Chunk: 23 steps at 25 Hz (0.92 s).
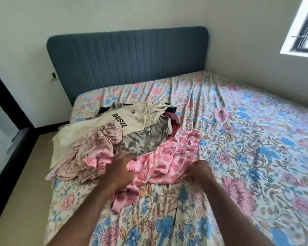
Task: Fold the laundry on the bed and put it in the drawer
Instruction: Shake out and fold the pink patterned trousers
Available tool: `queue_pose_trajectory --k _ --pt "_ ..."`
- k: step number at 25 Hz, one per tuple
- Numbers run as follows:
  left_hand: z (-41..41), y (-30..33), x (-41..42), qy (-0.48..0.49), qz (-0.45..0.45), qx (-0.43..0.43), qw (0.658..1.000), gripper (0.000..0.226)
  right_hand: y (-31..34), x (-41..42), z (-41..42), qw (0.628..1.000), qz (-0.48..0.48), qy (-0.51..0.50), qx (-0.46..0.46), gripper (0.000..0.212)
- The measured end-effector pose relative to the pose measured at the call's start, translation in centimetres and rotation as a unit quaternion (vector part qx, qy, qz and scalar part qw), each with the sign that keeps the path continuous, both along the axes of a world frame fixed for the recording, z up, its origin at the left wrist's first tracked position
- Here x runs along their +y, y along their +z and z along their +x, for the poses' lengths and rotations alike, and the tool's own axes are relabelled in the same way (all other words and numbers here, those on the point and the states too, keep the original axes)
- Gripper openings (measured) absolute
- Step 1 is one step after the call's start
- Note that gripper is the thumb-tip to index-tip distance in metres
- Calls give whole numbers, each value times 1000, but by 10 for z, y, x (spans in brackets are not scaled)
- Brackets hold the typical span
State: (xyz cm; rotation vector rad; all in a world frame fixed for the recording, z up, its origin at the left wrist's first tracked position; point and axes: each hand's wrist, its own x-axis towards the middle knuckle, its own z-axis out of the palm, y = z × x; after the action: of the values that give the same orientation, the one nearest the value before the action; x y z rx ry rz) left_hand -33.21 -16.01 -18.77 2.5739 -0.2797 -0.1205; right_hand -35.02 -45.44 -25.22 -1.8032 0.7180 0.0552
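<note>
1. pink cloth with red square prints (164, 157) lies crumpled at the near edge of the laundry heap, on the bed (247, 139), and both hands are on it.
2. left hand (120, 170) lies over the pink cloth with fingers curled into the folds, gripping it; motion blur softens the fingertips.
3. right hand (198, 170) pinches the cloth's near hem, fingers bent down over it.
4. cream t-shirt (124, 119) on top of the heap shows black letters "resil", the rest of the word hidden under a frilled pink floral garment (89, 150).
5. grey patterned piece (144, 139) and a maroon piece (172, 121) poke out beneath; dark items behind are too buried to identify.
6. blue padded headboard (128, 55) stands behind; a window (302, 27) is cut off at top right.
</note>
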Motion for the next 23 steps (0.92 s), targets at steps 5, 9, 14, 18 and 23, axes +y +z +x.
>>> queue_pose_trajectory --k 5,9,14,18,23 --pt "2 50 -49 -111 -80 -30 990 62 83 5 22 971 134 140 -144 28" --pt "16 112 -56 -175 -136 -106 969 89 182 32 43 926 116 322 -162 24" --pt "29 191 -21 -213 -236 -49 947 66 315 55 32 796 -66 585 -142 28" --pt "28 220 -10 -280 -339 4 898 50 396 68 28 750 -84 634 -170 40" --pt "17 258 0 -299 -449 44 841 33 440 81 33 743 -66 642 -179 44"
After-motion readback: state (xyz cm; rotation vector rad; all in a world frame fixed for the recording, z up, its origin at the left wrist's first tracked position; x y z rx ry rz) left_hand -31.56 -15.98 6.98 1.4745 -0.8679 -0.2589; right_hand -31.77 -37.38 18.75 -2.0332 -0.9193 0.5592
